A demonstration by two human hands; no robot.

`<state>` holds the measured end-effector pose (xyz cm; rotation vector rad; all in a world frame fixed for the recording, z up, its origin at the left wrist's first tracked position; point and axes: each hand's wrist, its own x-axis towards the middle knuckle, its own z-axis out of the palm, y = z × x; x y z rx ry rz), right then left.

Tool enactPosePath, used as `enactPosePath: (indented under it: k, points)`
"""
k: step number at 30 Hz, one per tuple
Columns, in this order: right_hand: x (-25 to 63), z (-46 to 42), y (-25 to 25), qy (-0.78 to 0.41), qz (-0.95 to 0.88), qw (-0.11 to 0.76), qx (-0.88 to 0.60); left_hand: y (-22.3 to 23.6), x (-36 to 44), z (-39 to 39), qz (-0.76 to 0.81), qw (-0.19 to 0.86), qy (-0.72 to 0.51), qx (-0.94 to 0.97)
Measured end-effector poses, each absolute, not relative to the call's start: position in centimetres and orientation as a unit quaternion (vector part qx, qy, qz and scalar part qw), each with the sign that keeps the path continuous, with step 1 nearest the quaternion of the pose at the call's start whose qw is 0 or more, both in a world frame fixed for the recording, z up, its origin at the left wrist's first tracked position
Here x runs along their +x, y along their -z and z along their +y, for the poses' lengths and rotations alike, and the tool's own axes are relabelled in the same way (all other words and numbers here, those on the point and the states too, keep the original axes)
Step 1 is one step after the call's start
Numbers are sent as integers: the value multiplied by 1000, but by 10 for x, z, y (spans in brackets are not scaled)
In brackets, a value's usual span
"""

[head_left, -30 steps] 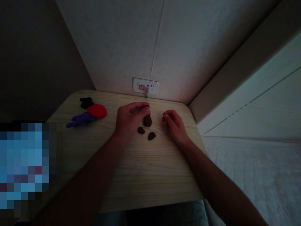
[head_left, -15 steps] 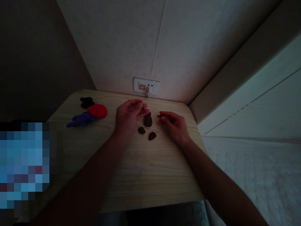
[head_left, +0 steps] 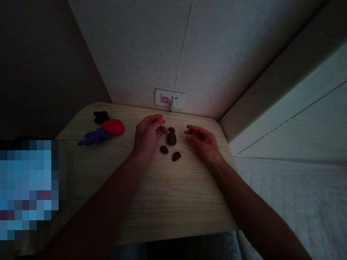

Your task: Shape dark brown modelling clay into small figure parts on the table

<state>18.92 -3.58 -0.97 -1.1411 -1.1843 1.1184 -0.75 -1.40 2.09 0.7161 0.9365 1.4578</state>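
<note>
A brown modelling clay figure (head_left: 171,139), a longer lump with a small round one at its far end, lies on the wooden table between my hands. My left hand (head_left: 148,137) is just left of it, fingers apart and fingertips close to the small round end; nothing shows in its grasp. To the figure's right, my right hand (head_left: 204,144) has its fingers curled around a small dark bit (head_left: 191,132) that looks like brown clay. Nearer me lie two small brown clay lumps, a left one (head_left: 164,149) and a right one (head_left: 176,156).
A red clay disc (head_left: 113,127), a purple clay piece (head_left: 94,137) and black clay (head_left: 101,117) lie together at the far left of the table (head_left: 173,202). A wall socket with a plug (head_left: 170,98) is behind the table. A pale quilted surface (head_left: 292,202) extends at right.
My hands have moved slightly apart. The left fingers have spread away from the small round end, leaving it in plain view. The clay pieces stay in place.
</note>
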Motion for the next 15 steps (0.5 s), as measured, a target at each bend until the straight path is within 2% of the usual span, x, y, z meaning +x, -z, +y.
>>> enactPosePath:
  k: [10,15]
  points:
    - [183,-40,4,-465,-538,510,-484,-13,-10,-9,445,536,-656,290]
    - [186,-38,8,-419,-548,508,-516,-9,-14,-7,491,516,-621,328]
